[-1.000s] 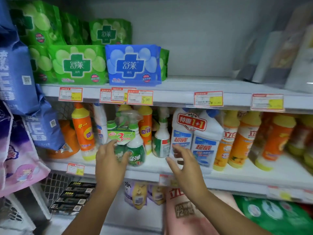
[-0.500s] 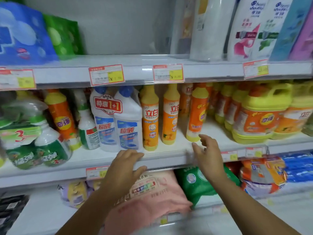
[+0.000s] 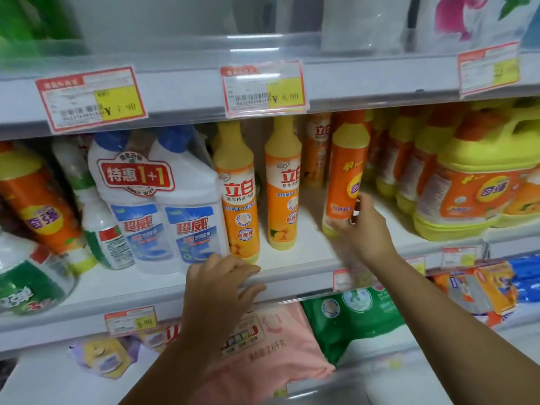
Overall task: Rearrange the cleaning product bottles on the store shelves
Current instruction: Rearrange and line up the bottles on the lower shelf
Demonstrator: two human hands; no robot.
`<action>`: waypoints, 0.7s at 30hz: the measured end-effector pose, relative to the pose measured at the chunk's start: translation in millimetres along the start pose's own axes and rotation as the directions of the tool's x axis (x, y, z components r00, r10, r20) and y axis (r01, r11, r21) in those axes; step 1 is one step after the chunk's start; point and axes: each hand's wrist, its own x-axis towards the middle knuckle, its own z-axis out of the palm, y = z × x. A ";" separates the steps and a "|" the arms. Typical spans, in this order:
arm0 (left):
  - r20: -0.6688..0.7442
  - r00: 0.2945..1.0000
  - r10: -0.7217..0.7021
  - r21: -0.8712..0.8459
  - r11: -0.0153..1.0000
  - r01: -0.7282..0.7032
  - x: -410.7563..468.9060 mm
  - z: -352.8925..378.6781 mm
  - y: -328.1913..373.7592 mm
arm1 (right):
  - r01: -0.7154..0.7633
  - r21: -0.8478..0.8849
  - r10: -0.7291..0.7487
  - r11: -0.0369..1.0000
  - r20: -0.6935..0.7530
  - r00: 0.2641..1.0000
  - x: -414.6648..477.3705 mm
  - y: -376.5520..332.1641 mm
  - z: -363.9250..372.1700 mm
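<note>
An orange bottle with a yellow cap [image 3: 346, 173] stands slightly tilted on the middle shelf [image 3: 306, 261]. My right hand [image 3: 361, 229] grips its lower part, thumb on the front and fingers round the base. Two more orange and yellow bottles [image 3: 239, 194] [image 3: 283, 182] stand upright to its left. A twin pack of white bottles with blue caps [image 3: 157, 206] sits further left. My left hand [image 3: 222, 285] rests with its fingers curled over the shelf's front edge, just below the twin pack, holding nothing.
Large yellow jugs [image 3: 479, 182] and rows of orange bottles fill the shelf to the right. Green and orange bottles [image 3: 38, 206] crowd the left. A pink pouch [image 3: 263, 346] and a green pouch [image 3: 350, 317] lie on the shelf below. Price tags [image 3: 263, 87] line the upper shelf's edge.
The view has swung right along the shelf and closer. My right hand rose from the shelf edge and took hold of the orange bottle. My left hand settled on the shelf edge.
</note>
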 end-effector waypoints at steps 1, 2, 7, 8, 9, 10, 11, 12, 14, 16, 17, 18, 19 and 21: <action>0.019 1.000 0.001 -0.027 1.000 -0.001 2.1 -2.6 -1.5 | -0.002 -0.011 0.002 1.000 -0.017 1.000 4.4 1.8 -2.6; 0.038 0.999 -0.002 -0.059 0.998 0.005 4.5 -5.4 -3.7 | -0.010 -0.018 0.009 1.000 -0.033 0.999 9.9 3.7 -5.9; 0.095 0.993 -0.070 -0.198 0.976 0.087 3.2 -10.5 -22.6 | -0.065 -0.022 0.062 0.998 -0.118 0.991 39.5 17.5 -18.7; 0.086 0.994 -0.073 -0.211 0.973 0.090 2.1 -10.5 -25.6 | -0.071 -0.017 0.069 0.997 -0.129 0.989 44.3 20.0 -18.4; 0.080 0.994 -0.070 -0.223 0.971 0.087 1.2 -10.1 -27.9 | -0.076 -0.015 0.073 0.997 -0.136 0.988 48.4 22.4 -17.1; 0.078 0.995 -0.063 -0.232 0.970 0.080 0.9 -9.2 -29.2 | -0.077 -0.013 0.075 0.997 -0.139 0.987 52.0 24.4 -15.6; 0.076 0.996 -0.053 -0.238 0.969 0.070 0.6 -8.1 -29.6 | -0.077 -0.008 0.075 0.997 -0.139 0.987 54.6 25.6 -14.3; 0.076 0.996 -0.045 -0.241 0.968 0.062 0.5 -7.6 -29.8 | -0.075 -0.001 0.074 0.997 -0.141 0.987 56.9 25.9 -12.8; 0.078 0.996 -0.041 -0.246 0.967 0.059 0.7 -7.2 -30.8 | -0.061 0.007 0.061 0.998 -0.157 0.986 61.0 25.8 -10.2; 0.071 0.997 -0.041 -0.266 0.962 0.058 2.0 -5.4 -34.1 | -0.053 0.008 0.054 0.999 -0.166 0.985 64.6 26.9 -8.8; 0.072 0.996 -0.045 -0.280 0.958 0.064 2.6 -4.5 -35.6 | -0.055 0.006 0.056 0.998 -0.166 0.985 66.0 27.2 -8.4; 0.076 0.996 -0.049 -0.291 0.954 0.069 2.9 -4.0 -36.7 | -0.059 0.006 0.059 0.998 -0.165 0.984 67.2 27.3 -7.8; 0.076 0.996 -0.048 -0.295 0.953 0.069 3.1 -3.7 -37.6 | -0.062 0.007 0.063 0.998 -0.166 0.984 67.9 27.5 -7.0; 0.069 0.997 -0.042 -0.294 0.954 0.060 3.4 -2.8 -38.1 | -0.061 0.008 0.061 0.998 -0.172 0.983 68.5 28.5 -5.7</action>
